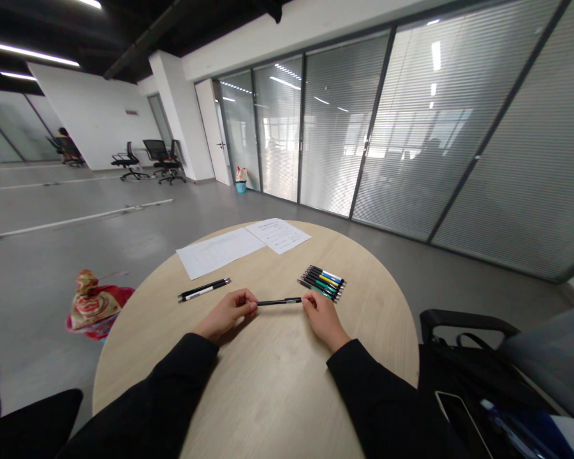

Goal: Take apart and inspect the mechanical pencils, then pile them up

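A slim black pen (278, 302) lies level between my two hands, over the middle of the round table. Its left end is pinched by my left hand (232, 312), thumb against fingers. My right hand (321, 313) closes on the other end, near the clip. Just beyond my right hand sits a row of several pens (323, 280) side by side, with black, blue, yellow and green barrels. To the left of my left hand, a black pen and a black-and-white pen (204, 289) lie together at a slant.
Two printed sheets of paper (220, 252) lie at the table's (272, 395) far side. A chair (469, 319) at the right holds a bag and a phone (462, 421). A red and gold bag (98, 306) stands on the floor at the left. Glass partitions (335, 121) run behind.
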Motion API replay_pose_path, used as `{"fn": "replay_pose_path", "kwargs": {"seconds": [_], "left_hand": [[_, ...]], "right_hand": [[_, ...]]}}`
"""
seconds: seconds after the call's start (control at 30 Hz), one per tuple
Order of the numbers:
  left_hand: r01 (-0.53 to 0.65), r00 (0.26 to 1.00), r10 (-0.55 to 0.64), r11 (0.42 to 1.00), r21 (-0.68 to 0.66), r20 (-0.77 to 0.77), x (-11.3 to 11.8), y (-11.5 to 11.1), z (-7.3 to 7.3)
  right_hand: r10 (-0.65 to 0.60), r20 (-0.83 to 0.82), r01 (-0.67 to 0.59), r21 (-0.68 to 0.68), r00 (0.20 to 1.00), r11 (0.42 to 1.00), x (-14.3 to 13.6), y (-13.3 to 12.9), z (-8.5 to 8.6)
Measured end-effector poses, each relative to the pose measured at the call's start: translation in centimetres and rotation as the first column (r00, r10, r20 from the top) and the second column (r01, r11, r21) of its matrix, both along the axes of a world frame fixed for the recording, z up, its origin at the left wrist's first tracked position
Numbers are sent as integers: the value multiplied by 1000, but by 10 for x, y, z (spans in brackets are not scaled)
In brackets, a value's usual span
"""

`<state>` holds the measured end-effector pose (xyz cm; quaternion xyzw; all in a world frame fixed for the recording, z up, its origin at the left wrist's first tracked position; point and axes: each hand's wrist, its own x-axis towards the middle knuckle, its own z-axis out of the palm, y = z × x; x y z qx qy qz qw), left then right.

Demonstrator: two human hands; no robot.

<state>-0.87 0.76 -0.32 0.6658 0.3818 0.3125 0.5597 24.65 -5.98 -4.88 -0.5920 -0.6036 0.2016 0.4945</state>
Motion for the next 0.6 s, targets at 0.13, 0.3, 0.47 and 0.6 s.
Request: {"fn": "replay_pose_path", "kwargs": {"seconds": [0.13,0.3,0.47,0.6], "left_hand": [[2,1000,-2,1000,3,-6,0,0,1],[-16,1000,16,1000,11,-5,1,-2,1],[-21,1000,21,1000,-5,-2,1,-1,-2],[-13,1000,14,1000,-27,25,0,1,-6]], "right_hand": [[2,-1,-2,10,1000,1000,1,0,-1],[3,4,-3,10,1000,1000,1,1,-2],[0,14,0,-4,1000,1000,1,2,-1],[6,5,-6,-13,1000,1000,1,2,0]]}}
